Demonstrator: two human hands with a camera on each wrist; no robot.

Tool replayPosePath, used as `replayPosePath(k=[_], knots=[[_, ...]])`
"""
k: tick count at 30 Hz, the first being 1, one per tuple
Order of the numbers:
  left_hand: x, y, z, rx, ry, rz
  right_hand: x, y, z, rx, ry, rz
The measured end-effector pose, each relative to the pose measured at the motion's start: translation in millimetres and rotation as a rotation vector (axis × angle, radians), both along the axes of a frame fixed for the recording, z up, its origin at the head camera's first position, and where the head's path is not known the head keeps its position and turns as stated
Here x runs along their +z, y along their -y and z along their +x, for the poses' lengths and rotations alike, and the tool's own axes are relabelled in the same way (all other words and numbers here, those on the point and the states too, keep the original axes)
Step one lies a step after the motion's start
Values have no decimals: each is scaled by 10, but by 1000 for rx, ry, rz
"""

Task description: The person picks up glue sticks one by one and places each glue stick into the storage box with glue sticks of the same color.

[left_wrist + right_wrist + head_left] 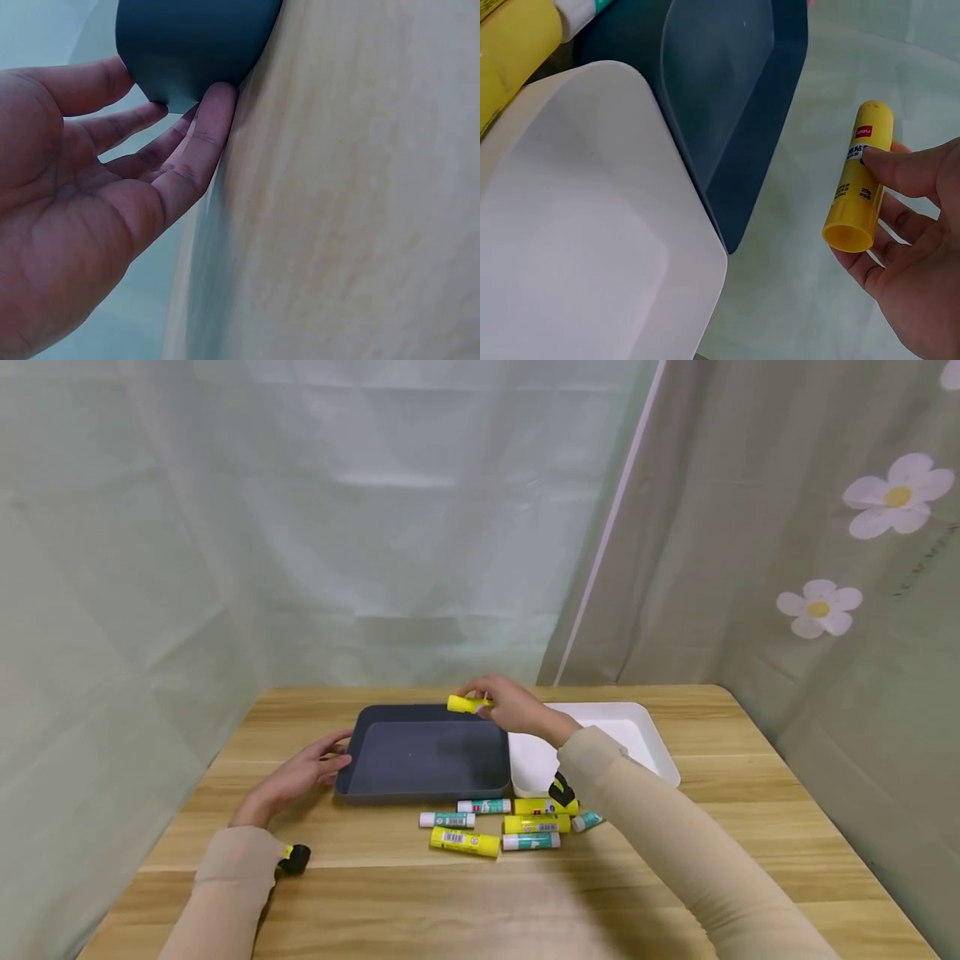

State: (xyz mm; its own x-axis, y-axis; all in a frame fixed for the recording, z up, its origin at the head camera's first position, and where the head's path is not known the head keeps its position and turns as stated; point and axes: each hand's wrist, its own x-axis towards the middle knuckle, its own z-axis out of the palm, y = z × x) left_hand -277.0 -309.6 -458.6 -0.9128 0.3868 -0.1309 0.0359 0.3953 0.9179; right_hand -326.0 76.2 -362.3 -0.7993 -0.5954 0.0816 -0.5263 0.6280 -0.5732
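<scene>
My right hand point(512, 703) pinches a yellow glue stick point(467, 703) between thumb and fingers, above the back edge of the dark grey tray point(435, 795) near its right corner. In the right wrist view the glue stick point(861, 176) is tilted, its hollow end facing down. My left hand point(306, 772) touches the outer left wall of the grey tray with fairly straight fingers; in the left wrist view the thumb point(214, 112) lies against the tray's underside edge point(195, 52). The grey tray's inside shows no glue sticks.
A white tray point(647, 735) stands against the grey one's right side, partly behind my right forearm. In front of both lie several yellow glue sticks point(465, 842) and several white-and-green ones point(531, 842) on the wooden table point(360, 902). Curtains point(375, 527) hang behind.
</scene>
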Motion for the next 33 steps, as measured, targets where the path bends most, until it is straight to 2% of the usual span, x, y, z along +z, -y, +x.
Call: replayPosePath(k=[8, 17, 26, 33], knots=[[1, -47, -13, -13, 7, 8, -2, 31, -46, -15, -2, 2], [-34, -37, 2, -18, 15, 4, -85, 67, -121, 6, 34, -62], [-53, -38, 4, -8, 7, -8, -178, 125, -219, 5, 118, -160], [-63, -32, 10, -7, 15, -14, -280, 160, -311, -27, 183, -202]])
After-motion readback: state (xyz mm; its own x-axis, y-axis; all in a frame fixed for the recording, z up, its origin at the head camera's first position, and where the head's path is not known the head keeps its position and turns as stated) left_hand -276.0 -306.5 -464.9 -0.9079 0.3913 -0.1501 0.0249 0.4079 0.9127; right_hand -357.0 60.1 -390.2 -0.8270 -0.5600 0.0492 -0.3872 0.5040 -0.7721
